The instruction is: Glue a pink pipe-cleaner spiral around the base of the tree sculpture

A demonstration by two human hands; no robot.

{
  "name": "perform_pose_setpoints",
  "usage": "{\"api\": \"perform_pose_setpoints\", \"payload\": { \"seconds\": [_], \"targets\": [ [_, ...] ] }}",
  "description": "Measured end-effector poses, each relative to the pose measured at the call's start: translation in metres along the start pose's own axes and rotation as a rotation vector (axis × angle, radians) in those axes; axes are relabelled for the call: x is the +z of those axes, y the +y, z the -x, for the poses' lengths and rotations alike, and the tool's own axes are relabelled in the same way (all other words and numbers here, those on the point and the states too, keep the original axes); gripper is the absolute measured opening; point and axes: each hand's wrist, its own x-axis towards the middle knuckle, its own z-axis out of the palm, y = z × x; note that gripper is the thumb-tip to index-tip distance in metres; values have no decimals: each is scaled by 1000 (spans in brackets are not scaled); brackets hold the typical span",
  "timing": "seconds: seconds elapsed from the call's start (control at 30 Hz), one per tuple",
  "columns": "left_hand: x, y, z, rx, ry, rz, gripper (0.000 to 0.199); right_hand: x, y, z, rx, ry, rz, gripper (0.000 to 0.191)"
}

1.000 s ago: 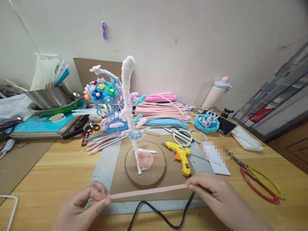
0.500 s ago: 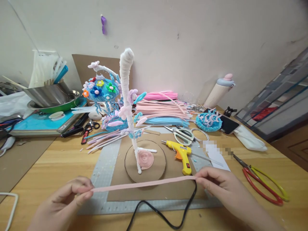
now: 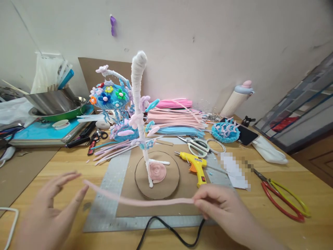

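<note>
A pale pink pipe cleaner [image 3: 153,202] stretches over the front of the cardboard, sagging in the middle. Its right end is pinched in my right hand [image 3: 218,205]. My left hand [image 3: 56,208], blurred, has its thumb and fingers apart beside the strip's free left end. Behind the strip lies a round cardboard disc [image 3: 169,184] with a flat pink coil [image 3: 157,172] on it. A white wrapped stem [image 3: 137,83] with pink and blue flowers stands on the disc, its white feet beside the coil.
A yellow glue gun [image 3: 197,168] with a black cord lies right of the disc. Red-and-yellow-handled scissors [image 3: 283,205] are at the right. Behind are pipe cleaner bundles [image 3: 174,116], a flowered blue ornament [image 3: 110,97] and a metal bowl [image 3: 53,100].
My left hand has opened and moved left off the strip's end. My right hand has shifted left with the other end, and the strip has gone from taut to sagging.
</note>
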Motion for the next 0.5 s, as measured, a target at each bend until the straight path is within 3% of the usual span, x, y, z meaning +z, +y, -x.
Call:
{"api": "perform_pose_setpoints", "payload": {
  "seconds": [0.03,0.07,0.17,0.23,0.3,0.33,0.5],
  "targets": [
    [2,14,4,86,139,-75,49,10,-5,-3,-22,-24,19,20],
    [7,28,10,194,132,-101,47,20,-9,-7,-32,-17,24,20],
    [31,69,32,534,-167,2,38,49,-19,-20,-11,12,-52,20],
    [50,84,41,596,-316,131,31,61,-24,-26,-13,8,-89,20],
    [62,89,42,534,-456,206,19,64,-26,-31,-54,-24,-69,21],
    [65,88,39,511,-507,212,22,63,-27,-33,-105,-26,-29,19],
    [58,75,17,541,-571,4,35,47,-20,-42,-541,-7,406,29]
  ]
}}
